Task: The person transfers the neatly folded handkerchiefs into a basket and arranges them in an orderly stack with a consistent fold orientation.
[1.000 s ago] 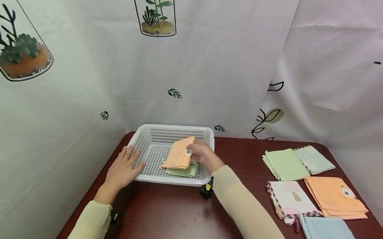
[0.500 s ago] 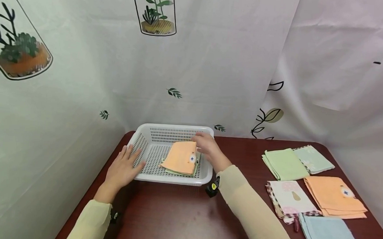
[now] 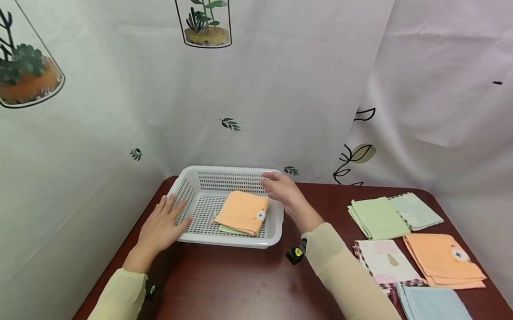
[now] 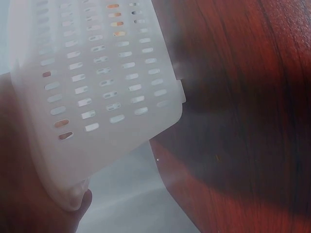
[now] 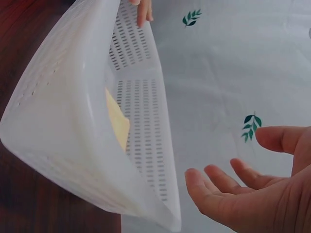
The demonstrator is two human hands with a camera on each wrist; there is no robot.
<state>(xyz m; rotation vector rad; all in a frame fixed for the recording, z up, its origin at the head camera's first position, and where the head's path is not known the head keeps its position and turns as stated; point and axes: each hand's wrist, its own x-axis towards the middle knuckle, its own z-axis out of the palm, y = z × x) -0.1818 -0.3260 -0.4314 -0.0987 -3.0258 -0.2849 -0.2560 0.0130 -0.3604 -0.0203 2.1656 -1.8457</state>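
Note:
A folded orange cloth (image 3: pixel 241 210) with a small eye-like mark lies in the white perforated basket (image 3: pixel 222 240). A green edge of another cloth (image 3: pixel 231 230) shows beneath it. My left hand (image 3: pixel 159 230) rests on the basket's left rim, fingers spread; in the left wrist view the hand is dark and mostly cut off beside the rim. Over the back right corner of the basket hovers my right hand (image 3: pixel 283 190). The right wrist view shows that hand (image 5: pixel 248 189) holding nothing, its fingers loosely bent and apart from the basket.
On the right of the dark red table (image 3: pixel 241 285) lie several folded cloths: green (image 3: pixel 377 217), pale mint (image 3: pixel 417 212), orange (image 3: pixel 440 259), white patterned (image 3: pixel 388 261) and blue (image 3: pixel 440 314). A hanging fabric backdrop (image 3: pixel 286 94) stands behind the table.
My right hand has let go of the orange cloth, which now lies flatter over the green one, and has moved right and up towards the basket's rim. The left hand stays on the rim.

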